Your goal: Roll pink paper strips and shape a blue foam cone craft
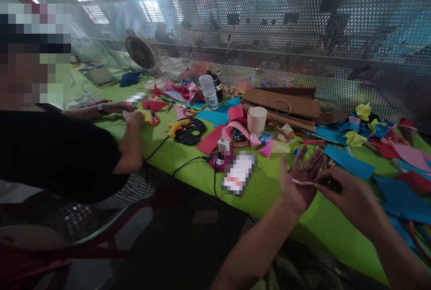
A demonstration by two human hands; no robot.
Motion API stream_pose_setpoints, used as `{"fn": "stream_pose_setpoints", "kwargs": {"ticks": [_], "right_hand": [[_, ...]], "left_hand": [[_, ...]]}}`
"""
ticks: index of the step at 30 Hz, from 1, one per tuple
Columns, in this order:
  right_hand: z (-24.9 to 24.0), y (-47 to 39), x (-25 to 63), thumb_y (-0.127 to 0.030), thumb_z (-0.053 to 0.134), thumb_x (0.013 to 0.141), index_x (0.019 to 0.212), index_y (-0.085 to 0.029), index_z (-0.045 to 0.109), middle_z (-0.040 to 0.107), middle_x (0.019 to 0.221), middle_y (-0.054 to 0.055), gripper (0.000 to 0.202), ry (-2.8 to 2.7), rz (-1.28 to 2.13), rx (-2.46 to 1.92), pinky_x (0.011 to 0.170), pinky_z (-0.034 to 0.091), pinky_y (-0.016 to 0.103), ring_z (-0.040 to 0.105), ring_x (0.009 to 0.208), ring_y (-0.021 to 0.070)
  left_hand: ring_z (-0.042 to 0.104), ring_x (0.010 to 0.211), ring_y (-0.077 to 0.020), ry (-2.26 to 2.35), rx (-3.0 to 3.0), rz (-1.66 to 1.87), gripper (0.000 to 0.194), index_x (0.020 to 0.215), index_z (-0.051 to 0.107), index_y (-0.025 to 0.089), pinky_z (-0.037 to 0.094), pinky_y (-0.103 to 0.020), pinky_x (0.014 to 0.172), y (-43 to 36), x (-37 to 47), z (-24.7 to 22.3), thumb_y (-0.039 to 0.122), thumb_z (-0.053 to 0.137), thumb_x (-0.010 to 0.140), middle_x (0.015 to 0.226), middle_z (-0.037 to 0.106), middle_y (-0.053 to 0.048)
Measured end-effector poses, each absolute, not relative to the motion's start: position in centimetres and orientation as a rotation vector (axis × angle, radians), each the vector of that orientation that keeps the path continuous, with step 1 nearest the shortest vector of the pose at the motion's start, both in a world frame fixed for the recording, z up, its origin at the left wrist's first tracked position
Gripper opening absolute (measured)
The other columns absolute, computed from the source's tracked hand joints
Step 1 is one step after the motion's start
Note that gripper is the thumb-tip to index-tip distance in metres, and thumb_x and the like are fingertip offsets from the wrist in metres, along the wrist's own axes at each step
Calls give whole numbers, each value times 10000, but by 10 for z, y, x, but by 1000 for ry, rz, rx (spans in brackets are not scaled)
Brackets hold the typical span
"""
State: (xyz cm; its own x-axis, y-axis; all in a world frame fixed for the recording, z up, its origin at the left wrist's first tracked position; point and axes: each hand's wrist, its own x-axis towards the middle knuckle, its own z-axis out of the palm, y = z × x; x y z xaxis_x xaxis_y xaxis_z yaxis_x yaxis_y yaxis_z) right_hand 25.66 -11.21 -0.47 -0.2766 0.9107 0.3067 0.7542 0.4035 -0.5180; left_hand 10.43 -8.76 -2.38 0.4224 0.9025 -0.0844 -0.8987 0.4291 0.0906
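Two hands over green table (188, 155), head cam: left hand (298, 182) palm up, fingers spread, pink strip (303, 182) lying across it; right hand (350, 195) pinching strip's end, prob. w/ thumb + forefinger. Blue paper (348, 160) just beyond fingertips.

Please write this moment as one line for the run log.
left hand: open, pink strip across palm | right hand: pinching strip end | surface: green table | nearby: blue sheet

one fan (143, 52), perhaps two bottles (208, 91)
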Motion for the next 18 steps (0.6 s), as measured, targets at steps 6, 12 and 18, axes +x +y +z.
{"fn": "stream_pose_setpoints", "kwargs": {"ticks": [6,12,18], "right_hand": [[-2,-112,256,-492,621,993,982,-277,751,742,963,46,251,-2119,409,-1410,760,512,392,682,892,260],[-4,-113,255,-488,664,968,999,-275,747,750,983,54,231,-2103,428,-1369,790,525,405,685,906,267],[0,-116,254,-454,578,1017,995,-278,755,760,998,68,250,-2124,392,-1359,824,536,424,705,952,282]], "left_hand": [[647,1305,-291,132,25,1136,685,1341,655,202,500,-437,1099,-87,105,-25,677,287,1014,1385,688,-154],[662,1290,-296,118,10,1137,674,1343,650,180,462,-450,1151,-87,105,-23,652,284,1029,1370,696,-167],[674,1269,-288,136,-35,1139,692,1376,617,175,497,-451,1111,-87,104,-18,665,275,1026,1408,668,-173]]}}
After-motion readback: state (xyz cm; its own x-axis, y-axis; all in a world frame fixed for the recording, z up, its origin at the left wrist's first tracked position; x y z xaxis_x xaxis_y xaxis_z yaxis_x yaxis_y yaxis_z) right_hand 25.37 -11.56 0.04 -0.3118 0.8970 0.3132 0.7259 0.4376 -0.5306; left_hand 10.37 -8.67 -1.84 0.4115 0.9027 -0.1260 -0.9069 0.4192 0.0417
